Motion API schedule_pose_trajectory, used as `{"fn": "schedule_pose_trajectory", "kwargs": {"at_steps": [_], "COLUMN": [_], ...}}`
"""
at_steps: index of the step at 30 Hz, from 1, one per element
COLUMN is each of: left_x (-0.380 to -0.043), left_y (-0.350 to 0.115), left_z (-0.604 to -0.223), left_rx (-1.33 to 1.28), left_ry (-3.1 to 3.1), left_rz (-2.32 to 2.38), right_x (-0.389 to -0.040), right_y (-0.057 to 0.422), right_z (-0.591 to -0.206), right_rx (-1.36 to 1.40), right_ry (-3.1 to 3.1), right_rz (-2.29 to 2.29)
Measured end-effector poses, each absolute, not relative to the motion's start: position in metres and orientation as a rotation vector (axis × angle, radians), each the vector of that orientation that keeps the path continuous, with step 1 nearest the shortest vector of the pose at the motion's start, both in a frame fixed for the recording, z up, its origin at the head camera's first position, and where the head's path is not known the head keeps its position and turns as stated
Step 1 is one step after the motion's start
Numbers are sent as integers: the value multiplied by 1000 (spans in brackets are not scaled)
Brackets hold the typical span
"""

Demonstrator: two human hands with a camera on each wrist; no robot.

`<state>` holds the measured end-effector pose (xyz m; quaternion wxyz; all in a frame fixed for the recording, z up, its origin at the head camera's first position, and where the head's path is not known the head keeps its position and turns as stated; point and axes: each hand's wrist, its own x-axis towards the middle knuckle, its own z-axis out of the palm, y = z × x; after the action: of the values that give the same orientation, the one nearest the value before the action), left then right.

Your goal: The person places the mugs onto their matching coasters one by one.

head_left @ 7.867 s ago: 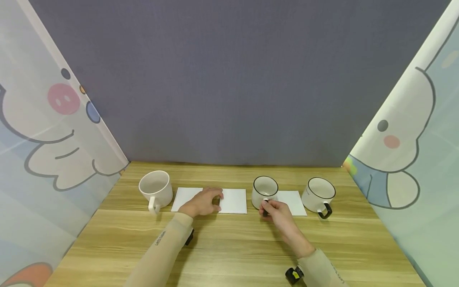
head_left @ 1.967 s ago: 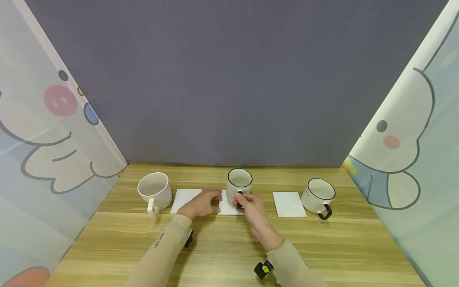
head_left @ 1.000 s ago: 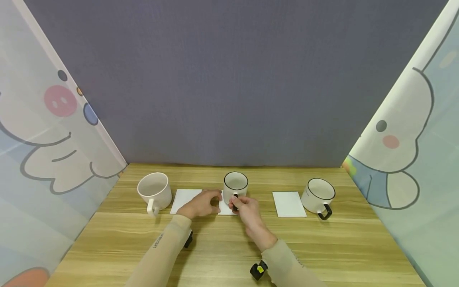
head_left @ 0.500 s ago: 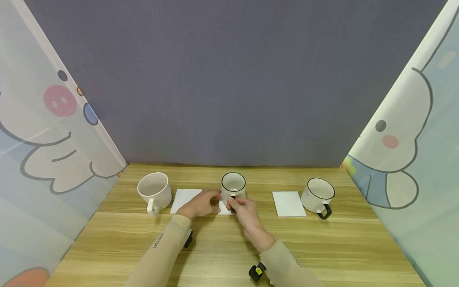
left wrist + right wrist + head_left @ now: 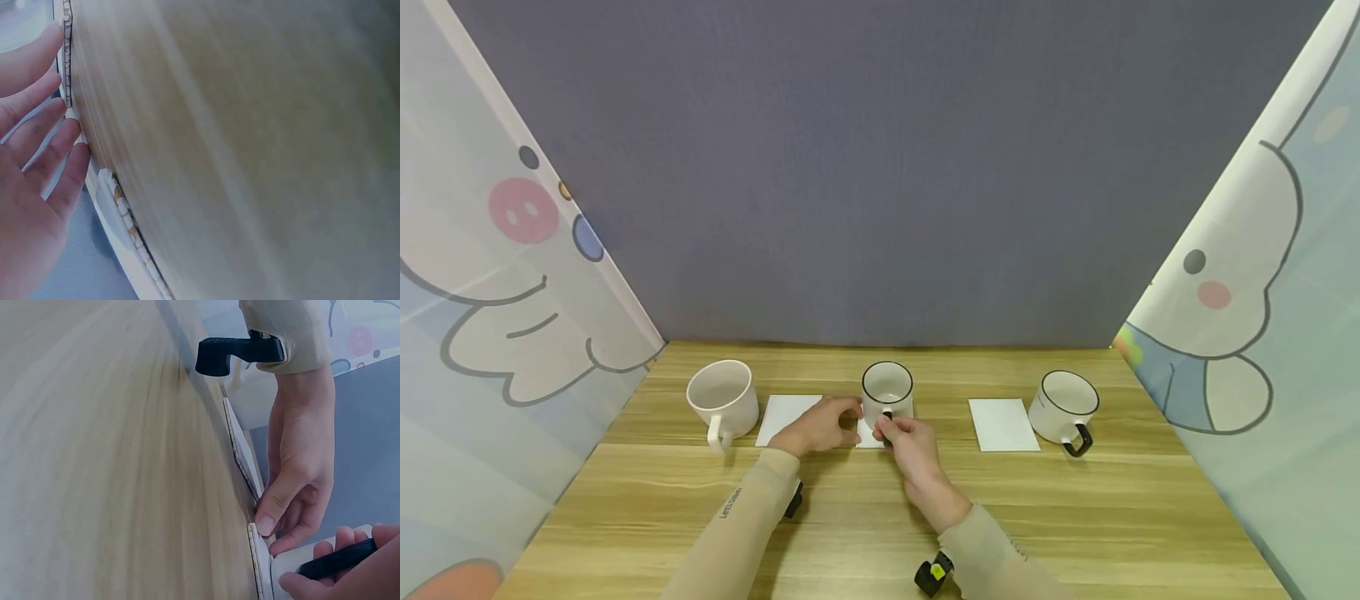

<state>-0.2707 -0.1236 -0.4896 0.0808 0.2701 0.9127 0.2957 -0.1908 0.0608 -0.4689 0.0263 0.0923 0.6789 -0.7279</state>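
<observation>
In the head view, a white mug with a black rim (image 5: 880,408) is at the middle white square coaster (image 5: 868,439), upright; it appears to rest on it. My right hand (image 5: 917,458) pinches its black handle (image 5: 337,559), seen in the right wrist view. My left hand (image 5: 820,427) lies left of this coaster, thumb and fingertips at its left edge, partly over the left coaster (image 5: 786,412). In the left wrist view, the left hand's fingers (image 5: 44,137) are mostly straight against the coaster edges.
At the left stands a larger plain white mug (image 5: 733,408). Another black-rimmed mug (image 5: 1060,408) stands at the right, beside the right coaster (image 5: 1003,425). A grey panel (image 5: 887,183) closes off the wooden table's (image 5: 850,533) back; printed curtains flank it.
My right hand has carried the mug leftward from beside the right coaster to the middle one and lowered it. Hardly anything moves in the last half second. The left hand stays put.
</observation>
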Motion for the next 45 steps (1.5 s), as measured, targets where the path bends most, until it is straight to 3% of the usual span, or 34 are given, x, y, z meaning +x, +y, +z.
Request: {"fn": "schedule_pose_trajectory", "kwargs": {"at_steps": [45], "left_x": [-266], "left_y": [-121], "left_z": [-485], "left_rx": [754], "left_ry": [2732], "left_rz": [836], "right_x": [-184], "right_y": [59], "right_z": [-461], "right_rx": [217], "right_ry": [2102], "right_rz": [-2218]}}
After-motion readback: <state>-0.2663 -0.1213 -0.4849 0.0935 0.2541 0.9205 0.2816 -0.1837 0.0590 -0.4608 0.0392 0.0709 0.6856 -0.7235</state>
